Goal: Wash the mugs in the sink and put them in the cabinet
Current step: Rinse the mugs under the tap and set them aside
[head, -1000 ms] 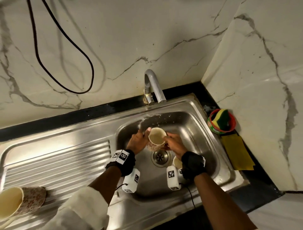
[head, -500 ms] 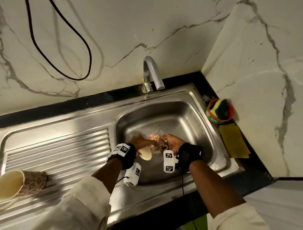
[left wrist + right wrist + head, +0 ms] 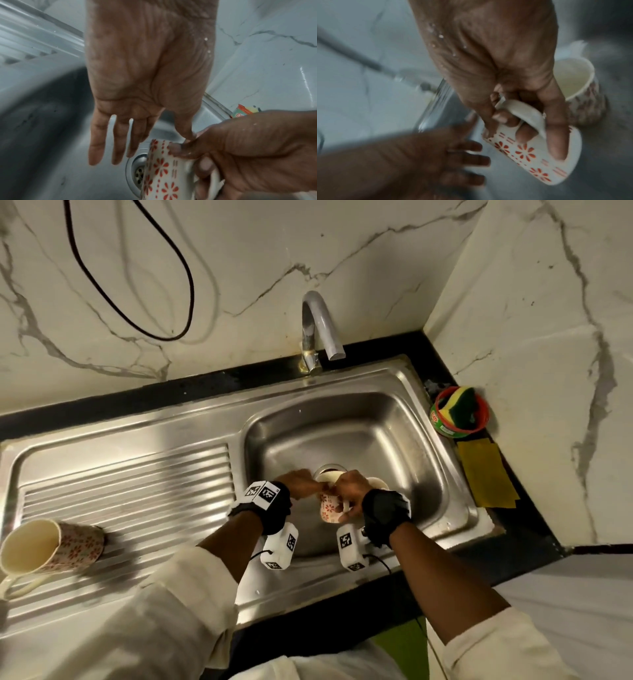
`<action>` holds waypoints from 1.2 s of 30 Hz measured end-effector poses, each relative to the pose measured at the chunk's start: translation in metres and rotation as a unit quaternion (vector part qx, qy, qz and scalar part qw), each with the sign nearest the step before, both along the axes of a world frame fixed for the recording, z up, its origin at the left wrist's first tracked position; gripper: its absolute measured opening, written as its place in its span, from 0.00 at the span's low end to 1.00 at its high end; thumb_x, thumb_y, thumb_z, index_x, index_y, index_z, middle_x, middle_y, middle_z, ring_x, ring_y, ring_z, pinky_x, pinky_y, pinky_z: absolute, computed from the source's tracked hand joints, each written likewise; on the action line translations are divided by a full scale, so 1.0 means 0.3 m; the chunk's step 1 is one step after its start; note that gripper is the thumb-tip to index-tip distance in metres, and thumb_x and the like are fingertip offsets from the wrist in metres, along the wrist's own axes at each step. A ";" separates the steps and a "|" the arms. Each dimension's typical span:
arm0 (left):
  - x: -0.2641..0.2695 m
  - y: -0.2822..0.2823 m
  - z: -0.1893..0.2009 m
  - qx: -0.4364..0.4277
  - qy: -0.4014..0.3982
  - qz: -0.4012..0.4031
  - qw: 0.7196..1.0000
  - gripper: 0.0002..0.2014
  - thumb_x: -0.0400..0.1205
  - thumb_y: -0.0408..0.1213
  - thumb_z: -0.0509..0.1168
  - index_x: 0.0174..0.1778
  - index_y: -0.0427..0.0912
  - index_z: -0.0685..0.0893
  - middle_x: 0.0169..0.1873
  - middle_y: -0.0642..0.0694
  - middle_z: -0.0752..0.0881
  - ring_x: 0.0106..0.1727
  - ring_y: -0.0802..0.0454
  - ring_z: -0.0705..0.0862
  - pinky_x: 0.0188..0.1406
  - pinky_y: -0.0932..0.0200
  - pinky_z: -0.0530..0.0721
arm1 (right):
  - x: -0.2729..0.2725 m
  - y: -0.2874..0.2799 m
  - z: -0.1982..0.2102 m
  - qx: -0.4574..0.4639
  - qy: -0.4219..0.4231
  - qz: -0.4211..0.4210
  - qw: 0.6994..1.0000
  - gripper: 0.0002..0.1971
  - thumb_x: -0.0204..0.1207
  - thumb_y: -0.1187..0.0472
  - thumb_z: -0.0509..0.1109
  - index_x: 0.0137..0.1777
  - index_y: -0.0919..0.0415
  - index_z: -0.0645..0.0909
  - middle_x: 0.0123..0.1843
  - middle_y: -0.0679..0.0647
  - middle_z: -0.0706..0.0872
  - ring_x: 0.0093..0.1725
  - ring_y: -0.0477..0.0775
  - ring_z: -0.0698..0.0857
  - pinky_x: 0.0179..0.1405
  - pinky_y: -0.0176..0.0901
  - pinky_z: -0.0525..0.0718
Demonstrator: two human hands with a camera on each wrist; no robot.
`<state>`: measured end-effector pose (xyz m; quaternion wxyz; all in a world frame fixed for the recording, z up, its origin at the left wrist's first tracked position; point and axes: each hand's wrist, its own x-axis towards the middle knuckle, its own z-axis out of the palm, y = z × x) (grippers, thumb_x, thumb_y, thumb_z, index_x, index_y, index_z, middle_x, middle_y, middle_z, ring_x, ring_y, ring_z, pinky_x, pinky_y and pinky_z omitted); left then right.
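R hand (image 3: 513, 102) has fingers curled thru the cream handle of the white ceramic mug w/ red flower print (image 3: 534, 154), thumb laid along the wall; mug hangs mouth-down, tilted, low over the stainless steel sink basin (image 3: 394, 440) near the round drain (image 3: 137, 174). L hand (image 3: 142, 83) is spread, fingers straight & holding nothing, thumb tip just touching the mug base beside the R fingers.

Step looks like shaking out/draining the rinsed mug. To do it well: keep the handle hooked firm since hands & glaze are wet, keep mouth down over the basin so drips fall in, let L hand steady the base, avoid knocking the 2nd flower-print mug (image 3: 578, 86) standing upright just behind.

Mug: straight-sided, cream inside, red daisy & dash pattern outside; no suds seen, though blur hides detail. A 3rd matching mug (image 3: 51, 546) lies on its side on the ribbed steel drainboard (image 3: 137, 491), well apart.
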<state>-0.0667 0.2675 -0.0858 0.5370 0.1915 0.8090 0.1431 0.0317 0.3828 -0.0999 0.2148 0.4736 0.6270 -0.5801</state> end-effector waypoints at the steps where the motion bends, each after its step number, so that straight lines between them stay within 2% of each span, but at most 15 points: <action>1: 0.014 -0.004 -0.007 0.003 -0.019 -0.005 1.000 0.30 0.82 0.62 0.62 0.69 0.39 0.77 0.60 0.41 0.83 0.54 0.45 0.86 0.47 0.51 0.89 | 0.010 -0.025 -0.004 0.010 -0.009 0.024 1.000 0.10 0.78 0.63 0.72 0.36 0.65 0.80 0.32 0.59 0.82 0.30 0.59 0.83 0.21 0.46 0.86; 2: 0.030 -0.010 -0.019 0.003 -0.041 -0.003 0.999 0.27 0.83 0.59 0.62 0.68 0.40 0.78 0.61 0.42 0.83 0.56 0.46 0.87 0.54 0.46 0.89 | 0.021 -0.048 -0.011 0.006 -0.013 0.033 0.999 0.11 0.80 0.66 0.68 0.35 0.62 0.78 0.30 0.58 0.79 0.27 0.56 0.79 0.15 0.39 0.79; 4: 0.059 -0.028 -0.032 0.002 -0.057 -0.003 0.998 0.19 0.84 0.53 0.63 0.62 0.42 0.79 0.60 0.43 0.83 0.57 0.45 0.87 0.57 0.42 0.88 | 0.039 -0.071 -0.043 0.010 -0.025 0.089 0.996 0.05 0.79 0.69 0.66 0.44 0.61 0.83 0.33 0.58 0.82 0.27 0.52 0.77 0.20 0.37 0.77; 7: 0.092 -0.050 -0.040 0.004 -0.055 -0.009 0.998 0.16 0.85 0.47 0.62 0.62 0.40 0.81 0.56 0.45 0.84 0.58 0.45 0.87 0.56 0.43 0.88 | 0.042 -0.070 -0.119 0.060 -0.072 0.174 0.980 0.26 0.74 0.62 0.68 0.73 0.60 0.74 0.59 0.59 0.87 0.41 0.55 0.83 0.34 0.44 0.78; 9: 0.110 -0.063 -0.049 0.002 -0.065 -0.003 0.998 0.17 0.85 0.45 0.62 0.65 0.37 0.80 0.57 0.43 0.85 0.59 0.44 0.87 0.57 0.43 0.88 | 0.044 -0.068 -0.106 0.107 -0.100 0.226 0.963 0.27 0.77 0.62 0.69 0.75 0.65 0.69 0.60 0.61 0.85 0.44 0.58 0.82 0.31 0.44 0.77; 11: 0.124 -0.075 -0.062 0.005 -0.071 0.012 0.997 0.18 0.85 0.43 0.62 0.66 0.35 0.79 0.59 0.41 0.86 0.57 0.45 0.88 0.56 0.44 0.87 | 0.042 -0.056 -0.089 0.139 -0.112 0.271 0.946 0.25 0.76 0.63 0.70 0.72 0.68 0.72 0.50 0.59 0.85 0.39 0.55 0.83 0.29 0.42 0.76; 12: 0.131 -0.081 -0.063 0.009 -0.070 0.018 0.997 0.18 0.85 0.43 0.61 0.67 0.35 0.79 0.60 0.40 0.85 0.57 0.45 0.88 0.56 0.44 0.87 | 0.041 -0.052 -0.086 0.150 -0.119 0.294 0.936 0.25 0.75 0.64 0.71 0.72 0.68 0.73 0.49 0.58 0.85 0.41 0.56 0.84 0.32 0.42 0.78; 15: 0.142 -0.090 -0.068 0.014 -0.061 0.021 0.998 0.18 0.85 0.42 0.61 0.66 0.33 0.80 0.60 0.41 0.85 0.57 0.45 0.88 0.57 0.43 0.88 | 0.045 -0.032 -0.094 0.188 -0.153 0.350 0.905 0.29 0.74 0.64 0.75 0.75 0.65 0.71 0.67 0.61 0.83 0.64 0.62 0.83 0.54 0.48 0.81; 19: 0.136 -0.103 -0.079 0.025 -0.059 0.048 0.997 0.20 0.82 0.45 0.62 0.63 0.34 0.81 0.58 0.40 0.87 0.57 0.41 0.89 0.57 0.39 0.88 | 0.055 -0.006 -0.089 0.226 -0.148 0.364 0.891 0.30 0.75 0.60 0.76 0.74 0.67 0.72 0.71 0.62 0.80 0.71 0.64 0.79 0.64 0.49 0.78; 23: 0.138 -0.113 -0.087 0.046 -0.033 0.083 0.995 0.25 0.77 0.53 0.62 0.58 0.34 0.84 0.54 0.39 0.89 0.53 0.39 0.90 0.54 0.36 0.89 | 0.029 -0.003 -0.055 0.310 -0.077 0.310 0.895 0.27 0.73 0.52 0.74 0.70 0.61 0.77 0.68 0.64 0.82 0.66 0.66 0.82 0.57 0.49 0.80; 25: 0.146 -0.123 -0.056 0.063 -0.010 0.104 0.993 0.23 0.82 0.52 0.62 0.57 0.33 0.84 0.53 0.40 0.89 0.52 0.40 0.90 0.53 0.40 0.89 | -0.012 -0.022 -0.028 0.326 -0.036 0.238 0.914 0.24 0.71 0.50 0.74 0.63 0.62 0.82 0.62 0.64 0.86 0.60 0.66 0.86 0.53 0.49 0.82; 28: 0.131 -0.168 -0.029 0.106 0.069 0.165 0.978 0.18 0.87 0.44 0.60 0.53 0.32 0.86 0.49 0.39 0.90 0.47 0.43 0.91 0.50 0.44 0.91 | -0.095 -0.079 -0.019 0.211 0.039 0.080 0.974 0.16 0.73 0.48 0.72 0.39 0.63 0.85 0.36 0.60 0.88 0.27 0.58 0.85 0.25 0.38 0.79; 30: 0.109 -0.236 -0.008 0.149 0.130 0.233 0.952 0.17 0.86 0.44 0.61 0.46 0.35 0.88 0.43 0.37 0.92 0.41 0.42 0.92 0.49 0.43 0.91 | -0.155 -0.140 -0.018 0.177 0.083 0.031 0.980 0.16 0.76 0.52 0.70 0.30 0.60 0.80 0.28 0.57 0.85 0.20 0.55 0.79 0.17 0.35 0.73; 33: 0.050 -0.377 0.048 0.178 0.229 0.334 0.897 0.17 0.83 0.50 0.61 0.39 0.43 0.87 0.36 0.45 0.91 0.34 0.45 0.91 0.41 0.45 0.92 | -0.278 -0.305 0.053 0.185 0.172 0.032 0.967 0.18 0.75 0.53 0.70 0.26 0.60 0.81 0.26 0.56 0.87 0.25 0.59 0.86 0.24 0.44 0.84; 36: -0.026 -0.552 0.157 0.185 0.365 0.393 0.823 0.16 0.84 0.50 0.57 0.44 0.46 0.87 0.37 0.51 0.91 0.34 0.49 0.89 0.39 0.49 0.90 | -0.390 -0.547 0.167 0.174 0.262 0.100 0.944 0.20 0.73 0.45 0.71 0.30 0.61 0.85 0.28 0.54 0.89 0.30 0.57 0.89 0.33 0.51 0.89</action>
